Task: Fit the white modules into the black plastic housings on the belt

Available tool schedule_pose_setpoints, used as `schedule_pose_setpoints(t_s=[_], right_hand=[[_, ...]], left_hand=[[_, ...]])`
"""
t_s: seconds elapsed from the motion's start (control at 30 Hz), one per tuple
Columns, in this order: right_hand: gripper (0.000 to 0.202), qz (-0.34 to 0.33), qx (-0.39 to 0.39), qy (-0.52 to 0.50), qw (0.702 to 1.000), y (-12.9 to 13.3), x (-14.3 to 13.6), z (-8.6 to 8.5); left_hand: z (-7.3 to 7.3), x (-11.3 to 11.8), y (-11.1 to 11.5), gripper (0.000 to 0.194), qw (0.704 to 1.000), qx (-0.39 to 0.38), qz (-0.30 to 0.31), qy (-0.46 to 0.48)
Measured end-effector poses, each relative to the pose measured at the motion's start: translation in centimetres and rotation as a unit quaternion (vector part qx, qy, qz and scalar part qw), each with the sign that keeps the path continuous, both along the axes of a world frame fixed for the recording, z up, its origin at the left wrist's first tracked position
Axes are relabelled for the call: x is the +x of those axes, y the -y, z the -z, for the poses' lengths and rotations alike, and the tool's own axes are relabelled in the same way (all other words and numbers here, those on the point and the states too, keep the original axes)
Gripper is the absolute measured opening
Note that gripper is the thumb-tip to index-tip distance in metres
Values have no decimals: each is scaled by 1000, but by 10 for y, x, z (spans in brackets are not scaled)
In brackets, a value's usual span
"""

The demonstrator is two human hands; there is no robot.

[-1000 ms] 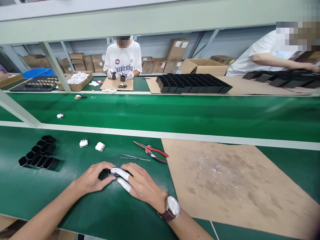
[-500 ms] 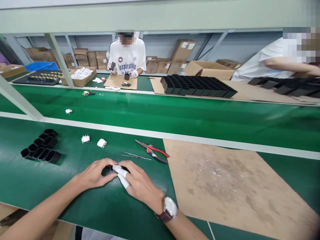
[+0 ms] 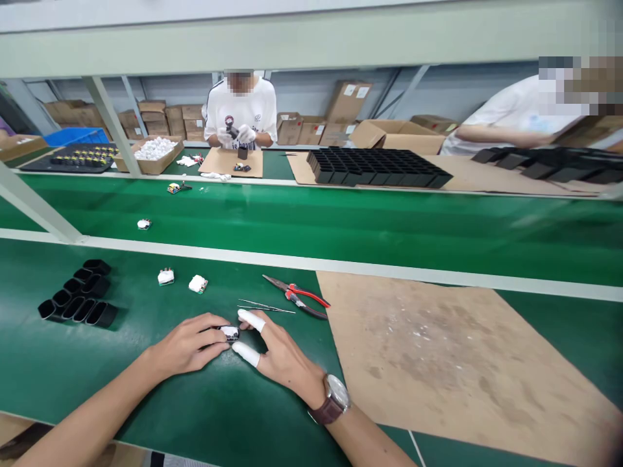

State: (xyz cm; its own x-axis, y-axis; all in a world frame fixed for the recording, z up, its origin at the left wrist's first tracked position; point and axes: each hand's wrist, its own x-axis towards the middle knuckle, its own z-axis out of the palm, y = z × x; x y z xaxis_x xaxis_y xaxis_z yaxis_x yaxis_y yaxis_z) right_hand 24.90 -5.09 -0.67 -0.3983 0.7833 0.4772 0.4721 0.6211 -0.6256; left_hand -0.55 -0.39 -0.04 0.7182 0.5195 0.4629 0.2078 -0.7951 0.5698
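Note:
My left hand grips a small black housing with white material inside it, low over the green table. Just right of the housing, my right hand has its thumb and forefinger spread, both in white finger covers, with nothing between them. Tweezers lie behind my hands, beside red-handled pliers. Two white-topped circuit pieces rest on the table to the left. Farther left stand several black housings.
Stained cardboard covers the right side. Beyond a white rail, a green belt carries small parts. Across it, a person in a white shirt handles a dark part, near a block of black housings. Another person leans at right.
My right fingers have come off the housing and spread apart, showing its white inside. My left hand still holds it. Small parts on the belt have shifted right; the person opposite has brought both hands together.

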Motion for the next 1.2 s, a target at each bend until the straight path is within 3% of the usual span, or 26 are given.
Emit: schedule_pose_setpoints(t_s=[0.07,0.1,0.2,0.27,0.33,0.43,0.57,0.77,0.83,0.93,1.07,1.2], right_hand=[[45,34,40,22,998,-2,2,0],[42,55,66,40,996,-3,3,0],[33,114,115,128,978,-8,8,1],[32,138,124,185,965,-10,14,4],[38,147,125,224,955,-12,19,8],[47,172,121,258,943,-15,25,12],[39,206,110,274,933,-17,28,12],[37,232,118,295,919,-17,28,13],[42,240,128,297,915,-18,27,16],[46,256,152,293,908,-19,27,22],[47,263,173,291,903,-21,28,30],[46,271,171,290,902,-22,29,34]], left_hand=[[1,3,-2,11,990,-123,-48,52],[1,5,-3,9,969,-213,-80,92],[-5,9,-12,27,838,-475,-153,220],[-10,10,-18,35,770,-554,-170,268],[-15,10,-22,40,750,-565,-187,288],[-18,10,-25,41,761,-553,-201,273],[-15,13,-24,42,797,-516,-209,235],[-19,24,-29,36,897,-368,-204,136],[-25,27,-50,29,927,-293,-213,99],[-36,29,-107,23,946,-189,-256,61],[-40,25,-190,30,931,-103,-349,20],[-34,19,-228,45,911,-66,-405,-46]])
